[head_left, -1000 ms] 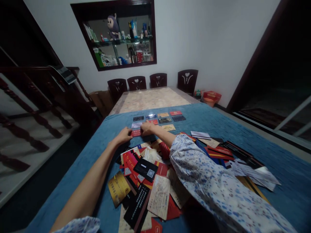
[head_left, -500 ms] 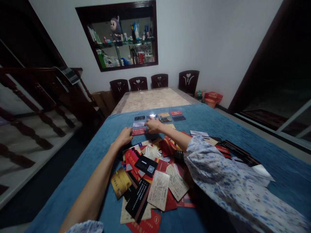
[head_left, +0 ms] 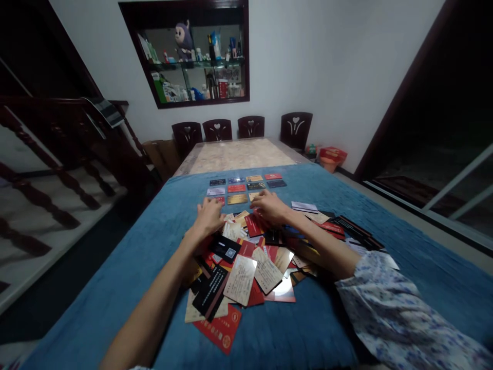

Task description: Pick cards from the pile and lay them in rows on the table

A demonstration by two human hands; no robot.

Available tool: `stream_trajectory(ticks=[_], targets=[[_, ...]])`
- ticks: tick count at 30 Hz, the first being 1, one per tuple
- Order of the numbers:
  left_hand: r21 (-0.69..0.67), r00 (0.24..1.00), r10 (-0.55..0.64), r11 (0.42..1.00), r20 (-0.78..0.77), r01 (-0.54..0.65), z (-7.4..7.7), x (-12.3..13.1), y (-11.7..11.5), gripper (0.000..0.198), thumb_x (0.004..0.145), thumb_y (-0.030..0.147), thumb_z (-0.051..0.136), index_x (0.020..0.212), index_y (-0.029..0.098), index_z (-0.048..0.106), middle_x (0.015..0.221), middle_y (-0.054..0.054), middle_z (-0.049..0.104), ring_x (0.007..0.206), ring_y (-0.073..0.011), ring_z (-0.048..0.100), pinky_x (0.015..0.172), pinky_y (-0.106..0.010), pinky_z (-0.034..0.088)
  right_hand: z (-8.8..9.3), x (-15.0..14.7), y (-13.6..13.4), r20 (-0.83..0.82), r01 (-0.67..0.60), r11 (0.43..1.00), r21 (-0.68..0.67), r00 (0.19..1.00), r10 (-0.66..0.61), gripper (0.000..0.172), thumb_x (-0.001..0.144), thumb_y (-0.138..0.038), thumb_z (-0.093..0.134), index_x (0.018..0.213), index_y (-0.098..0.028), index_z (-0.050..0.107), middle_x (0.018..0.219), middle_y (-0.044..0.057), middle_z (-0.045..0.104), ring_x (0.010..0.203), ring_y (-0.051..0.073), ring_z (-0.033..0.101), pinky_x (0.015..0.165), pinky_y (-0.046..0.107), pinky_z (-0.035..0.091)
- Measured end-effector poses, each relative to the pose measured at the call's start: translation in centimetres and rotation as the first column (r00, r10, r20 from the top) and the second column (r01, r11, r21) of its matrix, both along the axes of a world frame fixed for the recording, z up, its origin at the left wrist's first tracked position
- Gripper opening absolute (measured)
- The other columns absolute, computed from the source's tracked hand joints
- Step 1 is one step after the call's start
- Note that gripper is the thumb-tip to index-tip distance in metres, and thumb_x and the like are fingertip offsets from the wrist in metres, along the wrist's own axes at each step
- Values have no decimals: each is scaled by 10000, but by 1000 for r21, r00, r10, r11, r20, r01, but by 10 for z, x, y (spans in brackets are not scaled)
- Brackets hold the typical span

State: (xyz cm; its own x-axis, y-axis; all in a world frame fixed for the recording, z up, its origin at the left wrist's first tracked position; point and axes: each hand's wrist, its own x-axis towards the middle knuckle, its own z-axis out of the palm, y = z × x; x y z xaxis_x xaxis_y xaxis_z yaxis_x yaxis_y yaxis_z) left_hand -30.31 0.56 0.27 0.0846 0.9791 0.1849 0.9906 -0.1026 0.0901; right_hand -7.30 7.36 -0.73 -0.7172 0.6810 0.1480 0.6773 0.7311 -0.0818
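A loose heap of cards [head_left: 250, 267], red, black, gold and white, lies on the blue cloth [head_left: 115, 277] in front of me. Beyond it, rows of single cards [head_left: 242, 186] are laid out side by side. My left hand [head_left: 208, 218] rests on the far left edge of the heap, fingers curled down on the cards. My right hand [head_left: 270, 206] lies on the far edge of the heap, fingers bent over a red card [head_left: 254, 225]. Whether either hand grips a card is hidden.
The bare far half of the long table [head_left: 239, 154] shows marble. Several dark chairs [head_left: 250, 126] stand at its far end, below a wall cabinet [head_left: 192, 51] of bottles. A wooden stair rail [head_left: 57, 154] runs on the left, and a red box [head_left: 331, 156] sits on the floor.
Both hands have drawn back from the laid-out rows to the far edge of the heap. A gold card now lies in the rows where my right hand was.
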Motion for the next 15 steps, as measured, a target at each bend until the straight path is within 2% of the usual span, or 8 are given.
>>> stream_trajectory(ticks=[5, 9, 15], targets=[[19, 995, -88, 996, 48, 87, -1, 44, -22, 207, 865, 208, 577, 1022, 183, 710, 1204, -141, 645, 1263, -367, 418, 1001, -580, 383, -14, 10, -13, -27, -42, 999, 19, 999, 42, 393, 898, -129, 518, 1231, -249, 689, 1316, 71, 663, 1208, 305, 471, 844, 401, 410], [9, 987, -155, 988, 48, 154, -4, 75, -41, 267, 908, 295, 564, 1133, 210, 679, 1198, -120, 651, 1293, -352, 395, 985, -533, 389, -19, 12, -22, 3, -48, 999, 3, 999, 48, 464, 897, -122, 511, 1314, -275, 645, 1379, 71, 626, 1283, 325, 418, 906, 434, 390], [5, 985, -170, 985, -9, 170, -20, 91, -46, 366, 915, 483, 568, 1074, 178, 693, 1252, -135, 617, 1257, -345, 430, 1014, -542, 361, -20, 19, -27, 13, -57, 998, -16, 998, 57, 428, 883, -166, 549, 1281, -271, 667, 1382, 69, 624, 1256, 326, 418, 921, 451, 360]])
